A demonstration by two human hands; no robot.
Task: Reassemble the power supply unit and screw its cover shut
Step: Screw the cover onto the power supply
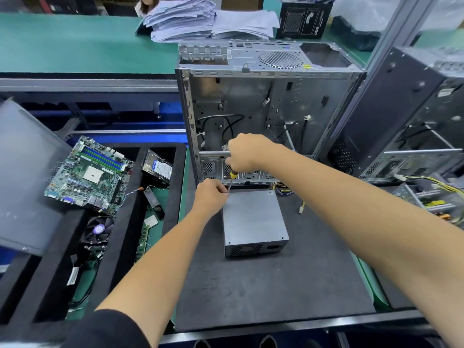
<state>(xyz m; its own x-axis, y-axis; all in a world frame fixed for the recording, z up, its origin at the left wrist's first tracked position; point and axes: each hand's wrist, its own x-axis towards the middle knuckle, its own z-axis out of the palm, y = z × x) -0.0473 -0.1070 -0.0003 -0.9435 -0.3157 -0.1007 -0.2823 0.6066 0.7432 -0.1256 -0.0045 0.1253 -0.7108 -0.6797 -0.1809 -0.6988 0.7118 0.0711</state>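
The grey power supply unit (253, 219) lies on the dark mat (276, 285) with its cover on and its vent grille facing me. Its wires (283, 189) trail from the far end. My right hand (244, 154) grips the yellow-and-black handle of a screwdriver (232, 178), held nearly upright over the unit's far left corner. My left hand (211, 197) pinches the lower shaft at that corner. The tip and any screw are hidden by my fingers.
An open, empty PC case (271, 116) stands right behind the unit. A foam tray (175, 172) on the left holds a motherboard (88, 174), a hard drive (158, 168) and a fan (98, 233). Another case (401, 121) and a gutted supply (431, 199) stand at right.
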